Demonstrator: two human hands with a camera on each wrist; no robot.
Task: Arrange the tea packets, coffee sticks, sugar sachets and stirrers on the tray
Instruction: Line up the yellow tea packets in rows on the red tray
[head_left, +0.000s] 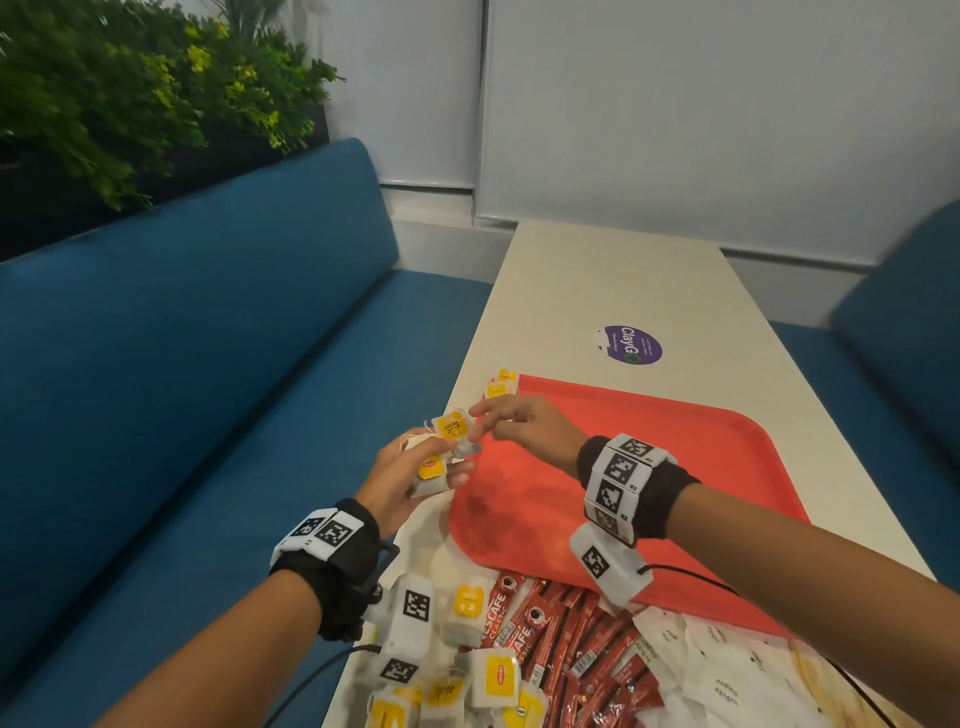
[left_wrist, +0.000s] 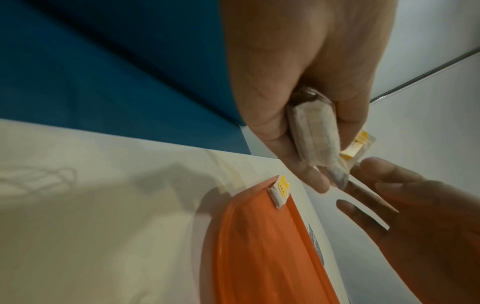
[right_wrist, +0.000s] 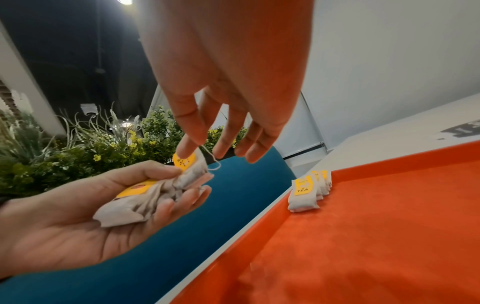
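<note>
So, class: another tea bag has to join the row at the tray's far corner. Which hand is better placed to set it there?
Right. The right hand already pinches the top tea bag and is nearer the row; the left hand holds the bundle.

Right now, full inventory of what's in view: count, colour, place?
Red plastic tray: one, on the table.
White table: one, between the benches.
Yellow-tagged tea bags on tray: about three, standing in a row at the tray's far left corner.
Loose tea bags: many, white and yellow, near table edge.
Red coffee sticks: a pile, near the tray.
White sugar sachets: a pile, right of the sticks.
Purple round sticker: one, beyond the tray.
Blue benches: two.
Green plants: far left.
Left hand: holds a bunch of tea bags.
Right hand: pinches one tea bag.
</note>
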